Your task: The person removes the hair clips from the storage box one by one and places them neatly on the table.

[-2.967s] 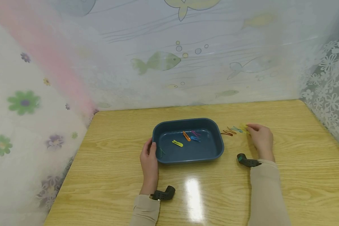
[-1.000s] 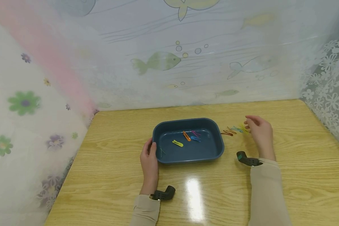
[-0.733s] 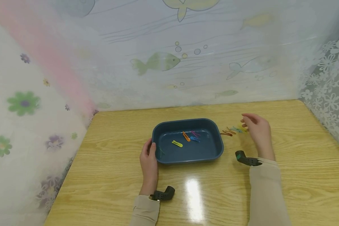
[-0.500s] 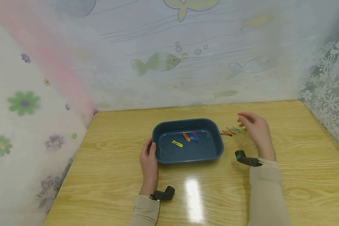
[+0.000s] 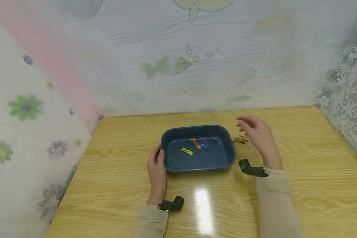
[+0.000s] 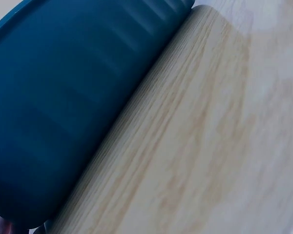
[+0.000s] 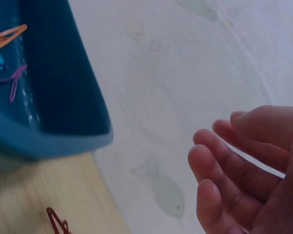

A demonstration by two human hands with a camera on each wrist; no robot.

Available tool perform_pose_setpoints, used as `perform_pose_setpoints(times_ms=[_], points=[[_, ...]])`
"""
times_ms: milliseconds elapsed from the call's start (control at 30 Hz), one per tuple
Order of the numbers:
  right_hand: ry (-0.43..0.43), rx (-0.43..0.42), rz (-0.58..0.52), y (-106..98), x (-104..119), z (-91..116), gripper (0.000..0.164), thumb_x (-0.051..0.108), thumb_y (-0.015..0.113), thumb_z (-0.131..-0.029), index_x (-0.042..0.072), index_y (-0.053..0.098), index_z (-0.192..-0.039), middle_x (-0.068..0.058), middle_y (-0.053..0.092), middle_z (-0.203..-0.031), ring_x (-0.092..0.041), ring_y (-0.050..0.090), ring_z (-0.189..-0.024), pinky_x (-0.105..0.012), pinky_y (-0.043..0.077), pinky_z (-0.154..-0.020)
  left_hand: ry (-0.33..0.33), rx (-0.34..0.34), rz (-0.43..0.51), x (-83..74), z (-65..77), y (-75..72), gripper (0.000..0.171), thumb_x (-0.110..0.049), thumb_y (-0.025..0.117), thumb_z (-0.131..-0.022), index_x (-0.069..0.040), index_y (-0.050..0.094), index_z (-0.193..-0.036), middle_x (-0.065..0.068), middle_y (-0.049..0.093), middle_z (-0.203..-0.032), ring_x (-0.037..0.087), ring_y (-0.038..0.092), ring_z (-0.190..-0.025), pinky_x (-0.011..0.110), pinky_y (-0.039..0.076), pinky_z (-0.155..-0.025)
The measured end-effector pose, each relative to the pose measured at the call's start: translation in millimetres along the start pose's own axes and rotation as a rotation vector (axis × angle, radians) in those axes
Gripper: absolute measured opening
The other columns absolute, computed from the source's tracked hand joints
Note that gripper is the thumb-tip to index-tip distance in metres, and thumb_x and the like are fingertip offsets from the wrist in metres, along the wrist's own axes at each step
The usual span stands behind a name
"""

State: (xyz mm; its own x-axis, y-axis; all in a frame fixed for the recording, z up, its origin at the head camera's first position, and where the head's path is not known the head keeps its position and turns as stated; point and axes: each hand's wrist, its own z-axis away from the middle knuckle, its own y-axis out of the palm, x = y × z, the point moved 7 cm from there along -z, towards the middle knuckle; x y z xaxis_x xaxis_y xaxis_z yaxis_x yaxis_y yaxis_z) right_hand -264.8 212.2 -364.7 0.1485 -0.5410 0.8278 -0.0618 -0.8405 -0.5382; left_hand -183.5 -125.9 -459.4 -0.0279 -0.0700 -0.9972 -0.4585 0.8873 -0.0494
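Note:
My left hand [image 5: 157, 167] holds the left end of a dark blue tray [image 5: 208, 162], thumb at the rim and fingers along the outer wall. Inside lie snap hair clips: yellow [image 5: 186, 151], orange [image 5: 196, 143], blue [image 5: 205, 146], purple [image 5: 206, 141] and a thin green one [image 5: 170, 160]. My right hand [image 5: 258, 134] hovers above the table to the right of the tray, fingers loosely bent, nothing between them in the right wrist view. Below it are a dark red clip [image 5: 239, 141] and an orange-brown clip [image 5: 244, 138]; the hand mostly hides a light blue one.
The wooden table [image 5: 116, 172] reaches back to a wall sheet [image 5: 122, 89] printed with fish. Flowered sheets [image 5: 26, 132] hang at the left and right. The left wrist view shows mainly the tray's outer wall [image 6: 78, 97] and the tabletop.
My right hand has let go of the yellow clip on the table, risen away and moved left toward the tray, covering the clips at the row's right end. My left hand has stayed still.

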Motion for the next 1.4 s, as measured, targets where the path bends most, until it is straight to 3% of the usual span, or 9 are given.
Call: perform_pose_setpoints(times_ms=[233,433,667,900,1133,1400], points=[[-0.045,0.017,0.019,10.0,13.6,1.7,0.038,0.040,0.049,-0.090,0.016,0.057,-0.117,-0.003,0.063,-0.097,-0.013,0.058,-0.077,-0.033,0.049,-0.065,0.004,-0.008,0.006,-1.0,0.5,-1.0,0.033,-0.037,0.049,-0.091,-0.020,0.055,-0.119,-0.009,0.054,-0.116,0.005,0.048,-0.108,0.023,0.038,-0.091],[-0.062,0.066,0.013,22.4,22.0,2.3,0.042,0.047,0.048,-0.088,0.018,0.057,-0.117,-0.002,0.063,-0.099,-0.018,0.059,-0.082,-0.035,0.048,-0.066,-0.011,-0.012,0.031,0.2,0.2,-1.5,0.032,-0.037,0.049,-0.091,-0.020,0.056,-0.118,-0.009,0.054,-0.116,0.004,0.048,-0.109,0.023,0.038,-0.091],[-0.086,0.122,0.001,35.0,31.7,2.8,0.035,0.041,0.049,-0.090,0.021,0.057,-0.117,-0.003,0.063,-0.100,-0.020,0.058,-0.083,-0.034,0.049,-0.062,-0.024,-0.011,0.067,-0.1,0.5,-1.8,0.037,-0.039,0.049,-0.090,-0.018,0.054,-0.121,-0.008,0.053,-0.119,0.002,0.046,-0.111,0.021,0.037,-0.093],[-0.127,0.188,0.028,52.4,38.6,5.6,0.033,0.035,0.048,-0.091,0.017,0.056,-0.118,-0.002,0.062,-0.101,-0.018,0.059,-0.085,-0.035,0.047,-0.068,-0.031,0.000,0.079,-22.2,7.9,-1.7,0.036,-0.021,0.047,-0.094,-0.004,0.050,-0.125,0.005,0.051,-0.125,0.011,0.045,-0.115,0.025,0.037,-0.094],[-0.164,0.236,0.051,74.4,43.7,7.1,0.029,0.030,0.051,-0.091,0.017,0.057,-0.116,-0.002,0.061,-0.100,-0.020,0.059,-0.081,-0.033,0.046,-0.064,-0.040,-0.007,0.104,-1.3,-0.2,-1.1,0.039,-0.033,0.050,-0.091,-0.013,0.053,-0.124,-0.003,0.052,-0.123,0.007,0.045,-0.115,0.023,0.036,-0.094],[-0.159,0.268,0.112,94.5,37.1,5.2,0.029,0.025,0.052,-0.091,0.011,0.059,-0.115,-0.003,0.061,-0.099,-0.017,0.059,-0.080,-0.035,0.046,-0.068,-0.013,-0.024,0.109,0.2,-0.3,-0.9,0.041,-0.038,0.050,-0.090,-0.015,0.053,-0.124,-0.004,0.052,-0.122,0.006,0.045,-0.115,0.024,0.037,-0.094]])
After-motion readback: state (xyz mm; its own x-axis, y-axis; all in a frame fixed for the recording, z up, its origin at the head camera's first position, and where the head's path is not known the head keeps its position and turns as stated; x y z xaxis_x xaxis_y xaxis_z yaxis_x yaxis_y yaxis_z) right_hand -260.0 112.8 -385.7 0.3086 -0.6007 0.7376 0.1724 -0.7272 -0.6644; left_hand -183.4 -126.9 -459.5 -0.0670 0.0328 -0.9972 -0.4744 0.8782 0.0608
